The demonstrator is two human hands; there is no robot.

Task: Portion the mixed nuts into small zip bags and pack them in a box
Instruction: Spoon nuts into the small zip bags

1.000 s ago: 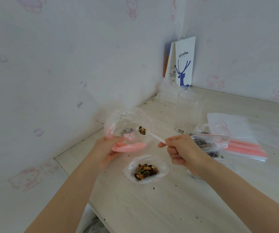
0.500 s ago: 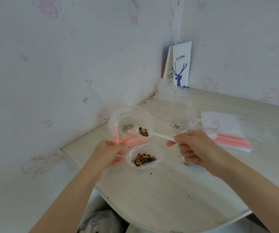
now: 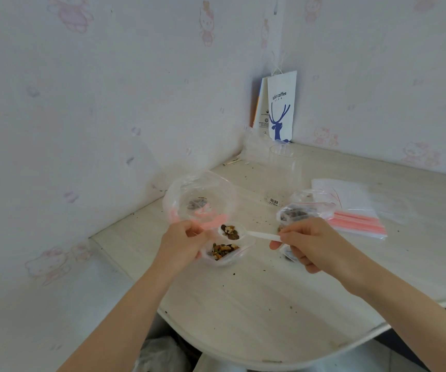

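Here, bench [image 3: 270, 304]: pale wood-grain, crumb-flecked, rounded near edge; right side cut off.
Large bag [image 3: 211, 189]: clear crinkled plastic with a pink zip strip, puffed up behind the left grip; contents blurred.
Left grip [image 3: 181, 242]: clenched on the small zip bag's rim; whether it also holds the large bag is unclear.
Right grip [image 3: 315, 242]: pinching the spoon's handle end, half-hiding filled bags [image 3: 297, 213].
Small zip bag [image 3: 243, 249]: clear, mouth up, on the bench, holding mixed nuts [image 3: 223, 249].
Spoon [image 3: 254, 234]: white plastic, lying left-right, loaded bowl to the left, above the small zip bag.
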